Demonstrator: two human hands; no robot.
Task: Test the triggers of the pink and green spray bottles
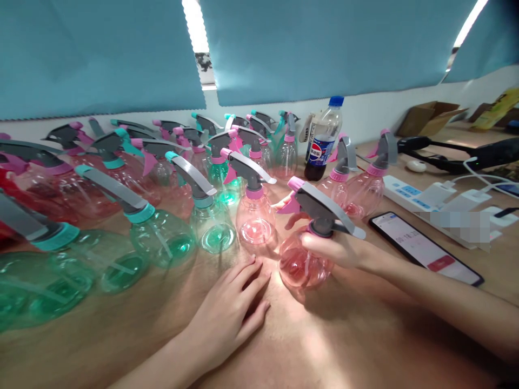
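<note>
As R hand point(339, 250) curls fingers + thumb round front pink spray btl point(299, 267) nr table point(365, 346) ctr, L hand point(227, 307) resting w/ fingers slightly apart, its thin plastic's prob. light, slick, squashable, best held nr stiffer neck point(321, 227).

Glossy see-through plastic on rounded pink spray bottle point(298, 266); smooth plastic on grey trigger head point(324, 208); matt on flat blue panel point(324, 48).

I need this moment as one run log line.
right hand: holds pink spray bottle | left hand: on table | nearby: phone
</note>
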